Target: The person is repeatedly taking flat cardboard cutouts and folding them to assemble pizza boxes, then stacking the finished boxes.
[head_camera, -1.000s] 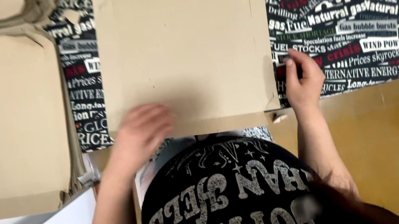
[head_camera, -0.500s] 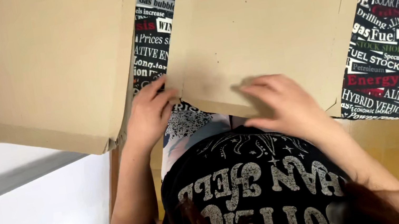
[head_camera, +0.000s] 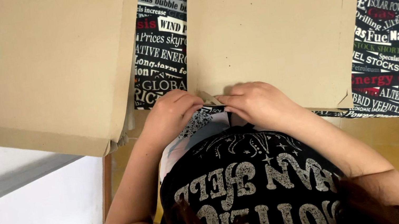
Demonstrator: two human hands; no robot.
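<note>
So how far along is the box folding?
One cardboard box on the left already has raised walls. The second cardboard sheet lies mostly flat; the left hand and right hand pinch its near-edge flap. Its remaining sides look unfolded.

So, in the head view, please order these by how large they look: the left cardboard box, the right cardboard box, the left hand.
1 and 2. left cardboard box and right cardboard box: they look about alike, both are cut off by the frame, so I do not rank them.
3. left hand: clearly the smallest.
</note>
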